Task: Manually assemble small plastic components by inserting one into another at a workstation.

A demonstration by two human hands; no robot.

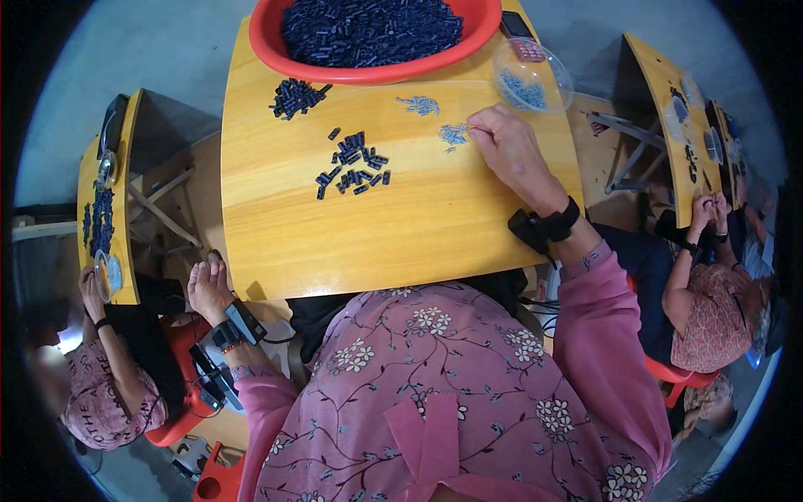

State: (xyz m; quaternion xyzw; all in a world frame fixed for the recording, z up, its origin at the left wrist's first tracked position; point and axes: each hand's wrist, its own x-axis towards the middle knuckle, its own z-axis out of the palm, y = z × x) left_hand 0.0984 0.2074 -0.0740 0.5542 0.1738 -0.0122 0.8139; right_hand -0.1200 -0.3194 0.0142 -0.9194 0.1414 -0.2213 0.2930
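My right hand (pixel 508 151) is over the right part of the yellow table, its fingers pinched together beside a little heap of small silvery-blue metal pieces (pixel 453 134). Whatever is between those fingertips is too small to make out. A second heap of the same pieces (pixel 421 105) lies just to the left. My left hand (pixel 211 290) hangs beyond the table's near left corner with its fingers curled closed; what they hold, if anything, is hidden. Small black block-like parts (pixel 355 159) are scattered mid-table, with a denser pile of black parts (pixel 297 98) behind them.
A red basin (pixel 376 77) full of black parts stands at the far edge. Right of it are a clear plastic bowl (pixel 556 79) with metal pieces and a dark phone-like device (pixel 515 25). Other people work at tables on the left (pixel 132 209) and right (pixel 652 109).
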